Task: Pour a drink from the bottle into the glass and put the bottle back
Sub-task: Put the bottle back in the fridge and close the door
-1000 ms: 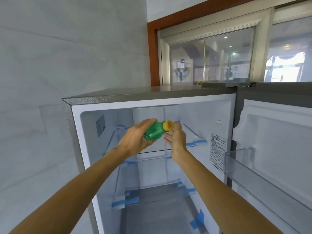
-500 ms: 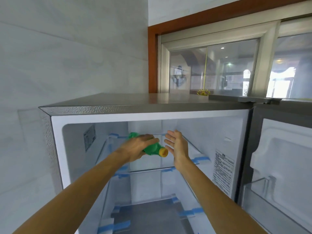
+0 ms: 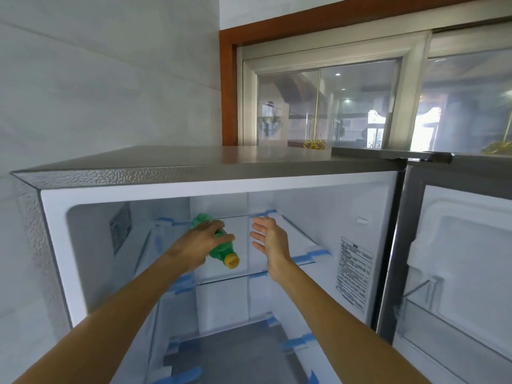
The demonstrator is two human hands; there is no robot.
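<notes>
Mostly a danger of rolling. Grip by the left hand from above, fingers curled over the middle of the green plastic bottle, in the upper part of the open fridge. Lying on its side over the left half of the glass shelf, base toward the far wall, yellow cap toward the near edge. Hard to tell whether resting on the glass or just above it. Once let go, a round body on smooth glass: easy to roll sideways, or to slide forward over the near edge and drop to the lower part of the fridge. Better to release only after feeling it settle. Also a possible leak if not screwed tight, since lying flat; cannot judge the tightness from here. Right hand empty, fingers straight and apart, palm turned to the left, just right of the bottle without touching, perhaps ready to stop a roll. As for looks: translucent green, bumpy at the base, cap on; level of drink inside not visible. No glass in view.
</notes>
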